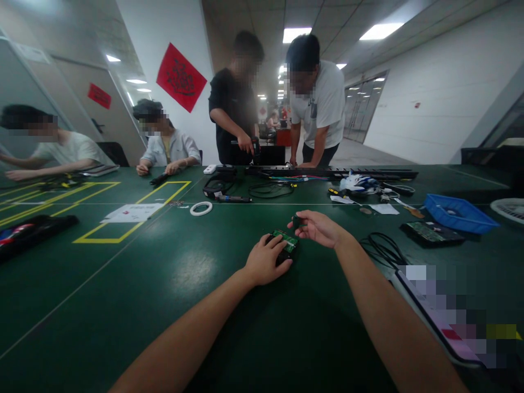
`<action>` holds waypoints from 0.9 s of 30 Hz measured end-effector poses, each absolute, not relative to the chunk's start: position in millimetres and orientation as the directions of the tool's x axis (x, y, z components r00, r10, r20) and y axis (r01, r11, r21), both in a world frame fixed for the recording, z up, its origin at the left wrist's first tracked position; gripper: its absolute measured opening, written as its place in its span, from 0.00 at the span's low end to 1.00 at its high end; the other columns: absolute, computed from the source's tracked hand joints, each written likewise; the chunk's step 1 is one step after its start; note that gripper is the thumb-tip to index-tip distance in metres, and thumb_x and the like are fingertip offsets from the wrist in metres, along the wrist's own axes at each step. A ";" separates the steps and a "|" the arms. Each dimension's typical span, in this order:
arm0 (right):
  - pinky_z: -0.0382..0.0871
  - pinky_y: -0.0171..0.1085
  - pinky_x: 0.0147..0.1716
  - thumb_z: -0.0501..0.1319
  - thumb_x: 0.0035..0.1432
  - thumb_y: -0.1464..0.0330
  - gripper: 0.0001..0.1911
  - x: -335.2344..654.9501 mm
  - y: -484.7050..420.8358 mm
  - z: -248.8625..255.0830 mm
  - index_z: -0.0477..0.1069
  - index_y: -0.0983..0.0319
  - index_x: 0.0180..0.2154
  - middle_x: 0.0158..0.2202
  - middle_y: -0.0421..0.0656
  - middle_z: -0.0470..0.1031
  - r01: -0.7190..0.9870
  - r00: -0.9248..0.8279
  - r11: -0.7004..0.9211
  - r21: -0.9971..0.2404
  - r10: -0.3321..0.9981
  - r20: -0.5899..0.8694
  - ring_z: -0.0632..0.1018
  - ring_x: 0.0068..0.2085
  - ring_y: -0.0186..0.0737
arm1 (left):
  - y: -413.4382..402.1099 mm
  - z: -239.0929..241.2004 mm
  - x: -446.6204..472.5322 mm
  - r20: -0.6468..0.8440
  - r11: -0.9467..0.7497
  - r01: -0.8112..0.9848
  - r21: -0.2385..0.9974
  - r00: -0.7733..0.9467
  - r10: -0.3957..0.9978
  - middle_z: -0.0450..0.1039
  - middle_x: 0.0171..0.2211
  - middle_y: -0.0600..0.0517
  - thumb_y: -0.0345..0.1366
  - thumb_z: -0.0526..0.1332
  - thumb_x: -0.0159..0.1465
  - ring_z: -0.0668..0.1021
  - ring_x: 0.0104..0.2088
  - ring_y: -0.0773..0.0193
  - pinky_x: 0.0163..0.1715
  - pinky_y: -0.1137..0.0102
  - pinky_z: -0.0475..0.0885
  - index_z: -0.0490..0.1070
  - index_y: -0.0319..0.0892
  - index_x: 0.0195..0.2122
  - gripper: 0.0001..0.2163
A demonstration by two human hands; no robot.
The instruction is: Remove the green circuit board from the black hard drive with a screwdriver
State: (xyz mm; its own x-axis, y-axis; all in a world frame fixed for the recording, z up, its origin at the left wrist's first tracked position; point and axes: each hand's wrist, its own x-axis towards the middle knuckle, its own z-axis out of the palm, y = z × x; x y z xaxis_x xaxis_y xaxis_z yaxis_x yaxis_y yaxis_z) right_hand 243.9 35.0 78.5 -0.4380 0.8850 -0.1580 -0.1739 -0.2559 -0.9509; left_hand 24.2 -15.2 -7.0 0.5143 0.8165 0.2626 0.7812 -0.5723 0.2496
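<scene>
A small green circuit board (289,245) in a dark housing lies on the green table in front of me. My left hand (266,261) grips it from the left, fingers over its top and thumb along the near side, covering part of it. Just above the board's right far corner, my right hand (318,228) pinches a small dark piece (297,221) between thumb and fingertips. What kind of piece it is cannot be made out. The piece looks apart from the board.
Right of my arm lie a black cable (382,248), a larger circuit board unit (429,233), a blue tray (458,213) and a laptop (444,316). Ahead are a white tape roll (201,208) and long black bars (335,173). Several people work across the table, one holding a power drill (256,148).
</scene>
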 end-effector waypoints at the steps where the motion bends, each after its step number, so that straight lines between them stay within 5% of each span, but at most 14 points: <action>1: 0.72 0.35 0.30 0.62 0.63 0.65 0.07 244.1 34.5 79.0 0.72 0.62 0.40 0.40 0.51 0.80 -0.159 -0.444 -0.250 -0.955 0.882 -0.157 0.76 0.30 0.36 | -15.2 -6.9 24.2 0.260 -0.572 0.782 0.248 0.515 0.817 0.61 0.68 0.48 0.57 0.56 0.67 0.57 0.69 0.39 0.63 0.44 0.62 0.62 0.50 0.67 0.31; 7: 0.62 0.31 0.20 0.63 0.63 0.60 0.16 248.1 34.9 81.9 0.75 0.58 0.50 0.45 0.48 0.79 -0.014 -0.450 -0.140 -0.990 0.885 -0.119 0.74 0.27 0.34 | -14.3 -9.2 23.9 0.272 -0.582 0.777 0.239 0.522 0.808 0.62 0.68 0.48 0.56 0.56 0.67 0.58 0.68 0.39 0.64 0.45 0.61 0.63 0.48 0.67 0.31; 17: 0.60 0.32 0.22 0.66 0.58 0.64 0.11 256.6 49.1 73.7 0.80 0.64 0.39 0.37 0.47 0.78 -0.041 -0.309 -0.008 -0.999 0.951 0.005 0.68 0.28 0.33 | -11.6 -14.0 23.6 0.275 -0.577 0.780 0.240 0.516 0.811 0.62 0.68 0.49 0.58 0.56 0.67 0.58 0.68 0.39 0.65 0.45 0.60 0.64 0.49 0.66 0.31; 27: 0.59 0.31 0.21 0.65 0.58 0.65 0.08 246.8 41.9 75.8 0.72 0.64 0.35 0.40 0.50 0.80 -0.083 -0.335 -0.057 -0.995 0.942 -0.026 0.68 0.26 0.32 | -11.7 -13.6 22.3 0.277 -0.583 0.772 0.252 0.520 0.808 0.61 0.68 0.48 0.58 0.56 0.67 0.57 0.69 0.39 0.65 0.44 0.59 0.63 0.48 0.67 0.31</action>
State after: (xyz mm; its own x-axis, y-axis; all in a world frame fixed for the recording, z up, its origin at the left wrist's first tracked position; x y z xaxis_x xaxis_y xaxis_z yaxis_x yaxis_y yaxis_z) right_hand 246.8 41.9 75.8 -0.3346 0.9420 -0.0260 -0.0833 -0.0570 -0.9949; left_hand 22.3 -11.7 -13.6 0.5195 0.8084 0.2768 0.7724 -0.5828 0.2524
